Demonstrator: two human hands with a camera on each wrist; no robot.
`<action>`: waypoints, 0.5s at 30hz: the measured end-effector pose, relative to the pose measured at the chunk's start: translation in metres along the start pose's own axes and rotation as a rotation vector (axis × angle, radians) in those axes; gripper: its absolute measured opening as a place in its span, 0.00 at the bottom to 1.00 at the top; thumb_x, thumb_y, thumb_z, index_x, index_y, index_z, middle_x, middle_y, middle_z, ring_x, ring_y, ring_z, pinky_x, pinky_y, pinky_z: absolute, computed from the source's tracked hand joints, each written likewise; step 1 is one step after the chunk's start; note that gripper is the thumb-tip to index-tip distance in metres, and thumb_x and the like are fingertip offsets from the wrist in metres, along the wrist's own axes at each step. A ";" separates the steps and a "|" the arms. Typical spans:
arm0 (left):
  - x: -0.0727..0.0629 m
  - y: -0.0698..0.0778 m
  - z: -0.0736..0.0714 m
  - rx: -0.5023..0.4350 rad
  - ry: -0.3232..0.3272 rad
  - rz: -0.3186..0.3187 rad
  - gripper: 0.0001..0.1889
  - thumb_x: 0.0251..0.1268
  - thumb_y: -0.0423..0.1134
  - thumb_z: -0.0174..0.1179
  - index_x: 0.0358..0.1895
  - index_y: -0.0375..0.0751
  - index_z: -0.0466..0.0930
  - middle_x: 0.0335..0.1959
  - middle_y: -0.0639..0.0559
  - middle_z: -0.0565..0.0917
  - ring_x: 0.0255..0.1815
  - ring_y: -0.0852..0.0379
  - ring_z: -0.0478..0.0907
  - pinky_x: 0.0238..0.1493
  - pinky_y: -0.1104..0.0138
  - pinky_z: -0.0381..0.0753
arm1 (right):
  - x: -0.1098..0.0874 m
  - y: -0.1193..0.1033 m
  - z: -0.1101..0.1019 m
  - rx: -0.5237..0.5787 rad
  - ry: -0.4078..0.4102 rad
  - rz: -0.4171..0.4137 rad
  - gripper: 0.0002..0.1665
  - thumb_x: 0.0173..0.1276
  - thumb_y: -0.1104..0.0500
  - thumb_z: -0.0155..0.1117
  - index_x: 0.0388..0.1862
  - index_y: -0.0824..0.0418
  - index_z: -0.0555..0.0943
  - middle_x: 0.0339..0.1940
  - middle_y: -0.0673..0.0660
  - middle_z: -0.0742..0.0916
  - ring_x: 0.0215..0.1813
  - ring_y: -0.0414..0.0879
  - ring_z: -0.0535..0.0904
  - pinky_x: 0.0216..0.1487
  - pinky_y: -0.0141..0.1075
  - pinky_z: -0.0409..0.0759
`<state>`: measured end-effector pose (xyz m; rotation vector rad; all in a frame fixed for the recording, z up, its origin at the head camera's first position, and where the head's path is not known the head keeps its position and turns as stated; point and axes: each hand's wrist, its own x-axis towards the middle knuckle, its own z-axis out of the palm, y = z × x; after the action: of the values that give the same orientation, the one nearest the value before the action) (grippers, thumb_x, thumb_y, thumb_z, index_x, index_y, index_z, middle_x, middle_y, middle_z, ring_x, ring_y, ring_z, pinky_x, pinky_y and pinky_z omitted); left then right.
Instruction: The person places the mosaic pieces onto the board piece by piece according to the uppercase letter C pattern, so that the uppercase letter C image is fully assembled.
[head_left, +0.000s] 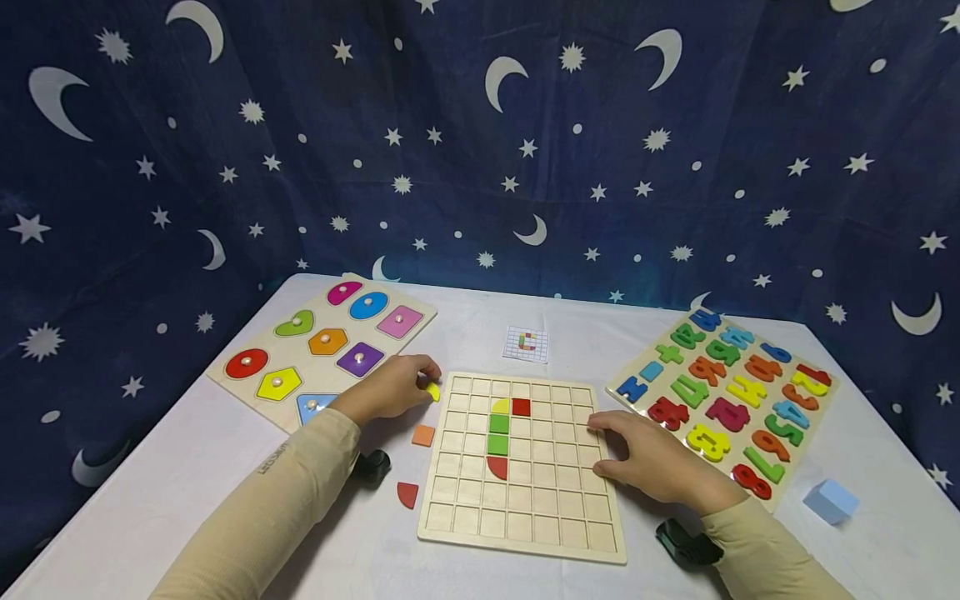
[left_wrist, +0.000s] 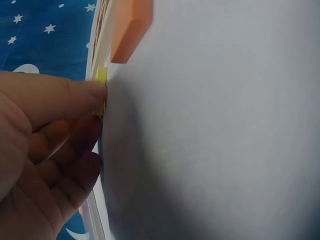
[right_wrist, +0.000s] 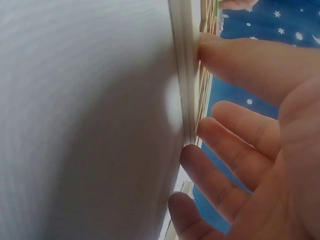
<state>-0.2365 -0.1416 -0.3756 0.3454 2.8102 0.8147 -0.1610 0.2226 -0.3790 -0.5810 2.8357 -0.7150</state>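
Note:
Between thumb and fingertips, my left hand (head_left: 392,388) pinches a small yellow piece (left_wrist: 102,76), just off the left edge of the wooden grid board (head_left: 555,502). My right hand (head_left: 652,457) rests with its fingertips at the board's right edge, fingers spread and relaxed. On the grid, a yellow quarter-round (head_left: 500,407) sits beside a red square (head_left: 521,407). Below the yellow one come two green squares (head_left: 498,434) and a red quarter-round (head_left: 497,467) in a column. Left of the board lie an orange square (head_left: 423,435) and another red quarter-round (head_left: 407,495).
Behind the board lies a small card (head_left: 525,344) printed with a coloured grid pattern. A shape puzzle (head_left: 300,360) lies at the left, partly behind my left arm. At the right are a number puzzle (head_left: 720,392) and a light blue block (head_left: 831,502).

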 end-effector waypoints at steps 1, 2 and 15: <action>0.000 0.000 0.000 -0.001 -0.003 -0.006 0.13 0.61 0.28 0.68 0.48 0.41 0.82 0.40 0.51 0.82 0.42 0.52 0.76 0.54 0.60 0.80 | 0.000 0.000 0.000 -0.001 0.000 -0.001 0.33 0.60 0.55 0.76 0.63 0.62 0.78 0.65 0.61 0.79 0.69 0.61 0.70 0.68 0.59 0.65; 0.000 0.000 0.000 0.000 -0.006 -0.009 0.13 0.61 0.27 0.67 0.47 0.41 0.82 0.40 0.51 0.82 0.42 0.52 0.76 0.53 0.60 0.80 | 0.000 0.000 0.000 0.000 0.000 -0.002 0.33 0.60 0.55 0.76 0.63 0.62 0.78 0.65 0.61 0.79 0.69 0.61 0.70 0.68 0.59 0.65; 0.002 0.002 -0.006 0.061 0.030 0.037 0.11 0.60 0.30 0.70 0.45 0.37 0.83 0.33 0.52 0.81 0.35 0.54 0.75 0.43 0.66 0.80 | 0.000 0.001 0.000 0.006 -0.005 -0.003 0.33 0.61 0.54 0.75 0.64 0.62 0.77 0.65 0.61 0.79 0.69 0.61 0.70 0.68 0.59 0.65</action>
<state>-0.2395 -0.1428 -0.3695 0.3983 2.8699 0.7487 -0.1618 0.2234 -0.3793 -0.5850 2.8279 -0.7221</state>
